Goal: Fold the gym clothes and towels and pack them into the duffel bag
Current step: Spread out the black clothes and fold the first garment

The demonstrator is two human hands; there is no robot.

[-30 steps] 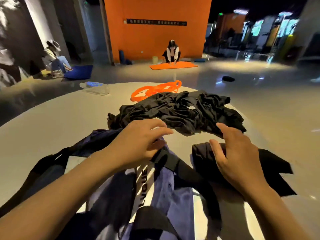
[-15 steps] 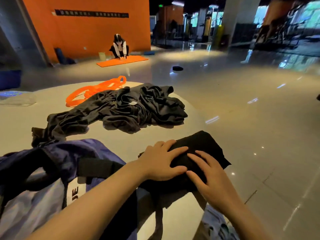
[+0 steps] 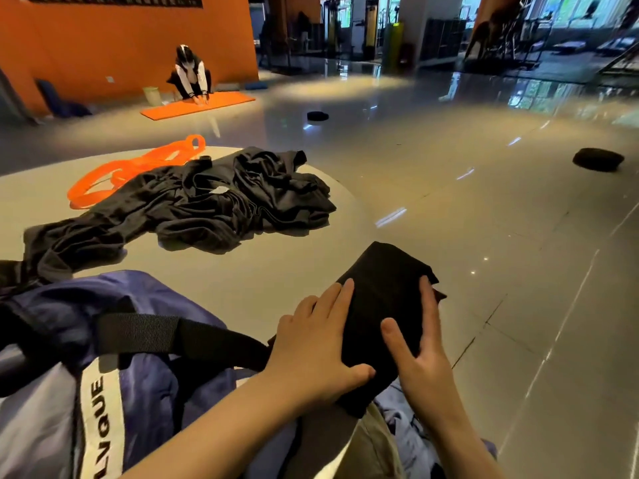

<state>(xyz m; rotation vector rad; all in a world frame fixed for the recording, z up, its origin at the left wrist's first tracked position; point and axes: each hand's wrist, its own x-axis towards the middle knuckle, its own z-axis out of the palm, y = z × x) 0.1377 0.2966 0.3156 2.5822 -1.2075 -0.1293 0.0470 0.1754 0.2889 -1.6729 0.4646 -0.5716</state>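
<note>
Both hands lie on a folded black garment (image 3: 383, 299) at the near right edge of the pale round table (image 3: 242, 281). The left hand (image 3: 318, 347) lies flat on its left side, fingers straight and thumb spread. The right hand (image 3: 420, 344) holds the right edge, fingers stretched along it and thumb on top. The blue duffel bag (image 3: 114, 357) sits just left of the garment, its black strap (image 3: 166, 335) reaching toward the left hand. A crumpled pile of black clothes (image 3: 207, 205) lies farther back, beside an orange band (image 3: 131, 171).
</note>
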